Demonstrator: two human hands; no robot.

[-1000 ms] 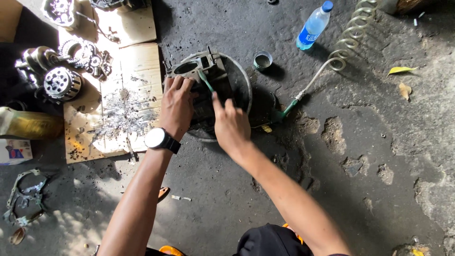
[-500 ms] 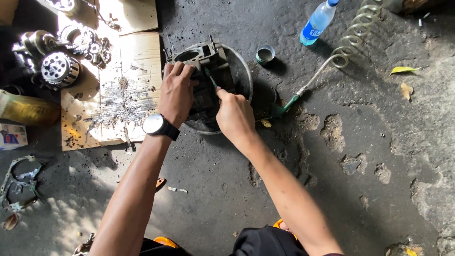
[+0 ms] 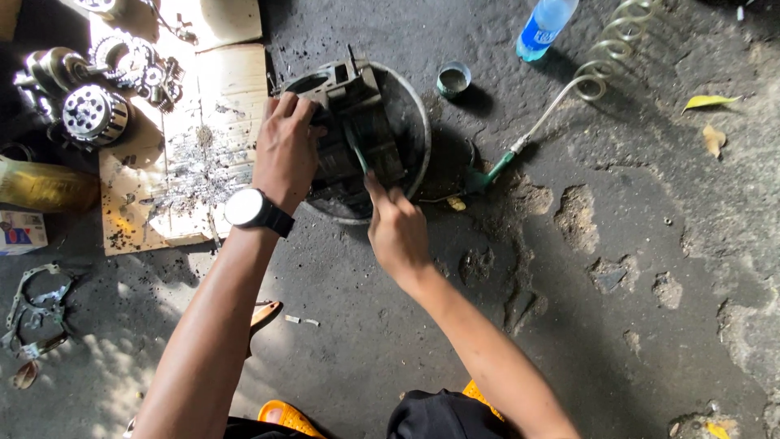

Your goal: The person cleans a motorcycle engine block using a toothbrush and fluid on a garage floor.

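Left hand (image 3: pixel 286 150), watch on its wrist, curls closed over the edge of a grimy engine case (image 3: pixel 353 122) standing in a round metal basin (image 3: pixel 413 122); the right hand (image 3: pixel 396 232) grips a green-handled brush (image 3: pixel 355 150) against the case. Basin sits on cracked, oil-dark floor (image 3: pixel 569 325) (pitted at right), cardboard (image 3: pixel 203 122) with engine parts (image 3: pixel 93 114) alongside; open floor lies to the right.

R hand (image 3: pixel 398 232) dropped back toward pan rim (image 3: pixel 418 110); green brush (image 3: pixel 355 150) now angled across engine case (image 3: pixel 353 122).
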